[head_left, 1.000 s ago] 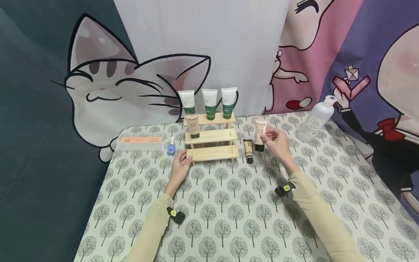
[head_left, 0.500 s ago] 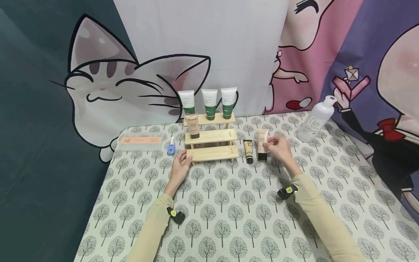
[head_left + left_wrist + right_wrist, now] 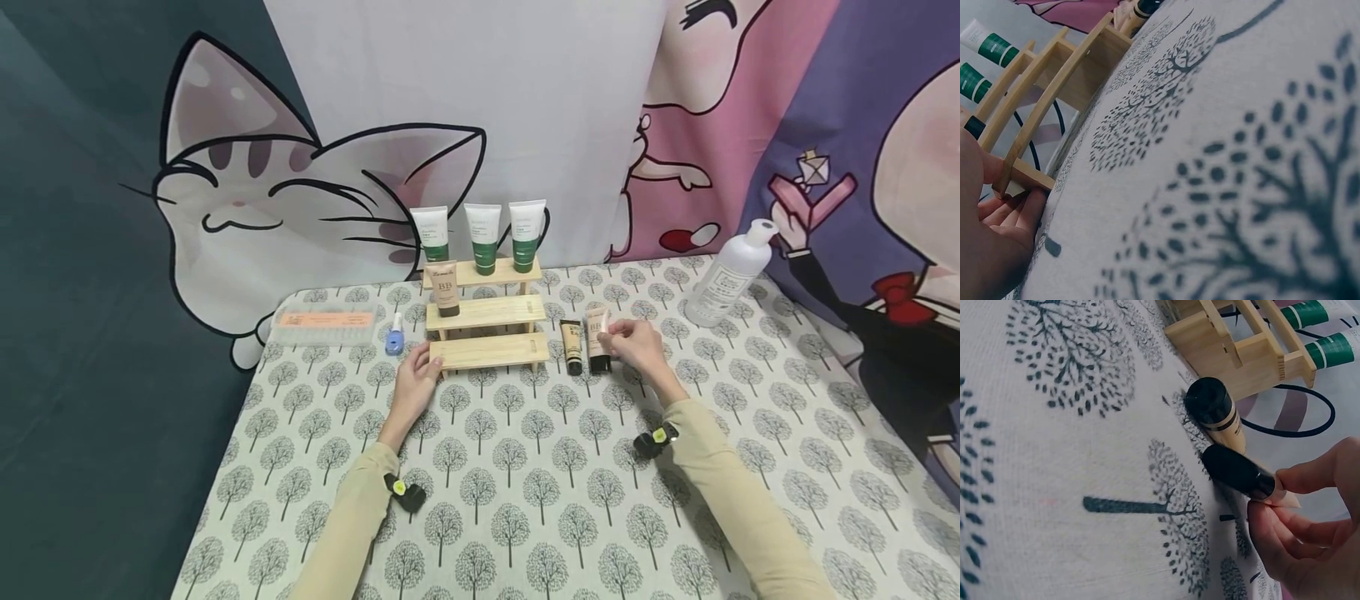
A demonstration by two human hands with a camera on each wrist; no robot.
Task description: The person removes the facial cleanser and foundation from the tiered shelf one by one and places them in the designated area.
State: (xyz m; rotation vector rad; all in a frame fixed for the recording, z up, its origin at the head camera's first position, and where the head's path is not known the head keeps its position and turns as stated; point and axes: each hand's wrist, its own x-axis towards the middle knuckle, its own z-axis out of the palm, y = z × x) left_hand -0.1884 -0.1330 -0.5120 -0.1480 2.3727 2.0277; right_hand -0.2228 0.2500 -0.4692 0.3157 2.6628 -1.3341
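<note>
The left hand (image 3: 414, 382) grips a tiered pale-wood stand (image 3: 491, 311) near the table's (image 3: 517, 467) far edge, likely steadying it; the right hand (image 3: 639, 346) pinches a flat beige, black-capped plastic tube (image 3: 595, 335).

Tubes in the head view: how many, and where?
6: three white-and-green tubes on the top shelf, a beige BB tube on the middle shelf, a gold tube on the cloth, a pink BB tube in the right hand.

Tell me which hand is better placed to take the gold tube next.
Probably the right hand: it pinches the pinkish BB tube just beside the gold tube, so once free it would have little way to go. The left hand grips the wooden rack at its left end.
</note>
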